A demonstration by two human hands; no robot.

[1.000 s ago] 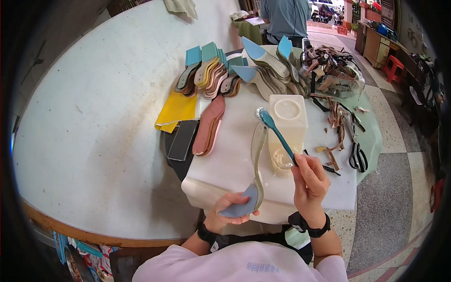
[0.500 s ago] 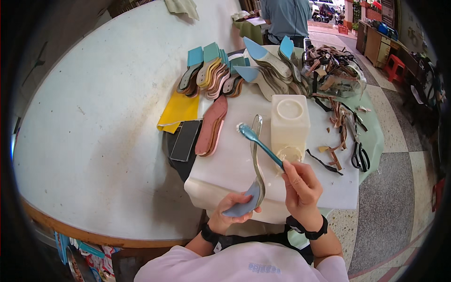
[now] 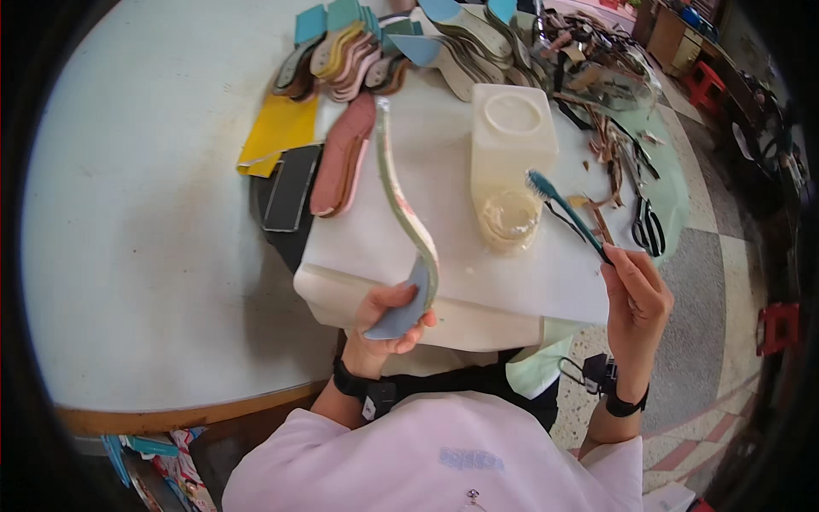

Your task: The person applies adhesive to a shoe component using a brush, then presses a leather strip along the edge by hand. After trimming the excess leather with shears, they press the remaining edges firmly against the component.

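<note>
My left hand (image 3: 388,320) grips the grey-blue heel end of a long shoe insole (image 3: 403,213), held on edge so its thin rim curves up over the white board (image 3: 409,230). My right hand (image 3: 636,299) holds a teal brush (image 3: 563,213) by its handle, bristle end up and to the left, just above a small round open glue tub (image 3: 509,220). A square cream plastic container (image 3: 512,128) stands behind the tub. The brush is apart from the insole.
A pink insole stack (image 3: 345,154), a yellow sheet (image 3: 277,132) and a black piece (image 3: 292,188) lie left of the board. Fanned insoles (image 3: 358,55) fill the far side. Black scissors (image 3: 646,226) and leather scraps lie right. A red stool (image 3: 776,328) stands on the floor.
My right hand has drawn the brush away from the insole to the right, over the glue tub. The left hand has tilted the insole more upright.
</note>
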